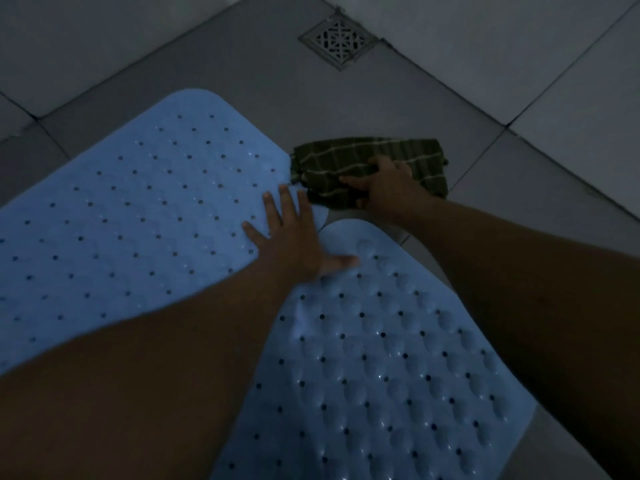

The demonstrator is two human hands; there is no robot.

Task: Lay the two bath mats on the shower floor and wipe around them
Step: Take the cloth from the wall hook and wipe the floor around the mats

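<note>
Wiping this close to the mats risks the cloth (374, 168) snagging a mat edge and dragging or curling it, I judge, since the cloth already touches the far mat's corner. Taking the floor drain (338, 41) as landmark: farthest from it, nearest the camera, the near mat (381, 375) lies flat. Closer to the drain, the left hand (294, 244) presses down, fingers spread flat, spanning both mats where they meet. The far mat (138, 220) stretches leftward. Closest to the drain, the right hand (388, 188) grips the bunched green checked cloth against the tiles.
</note>
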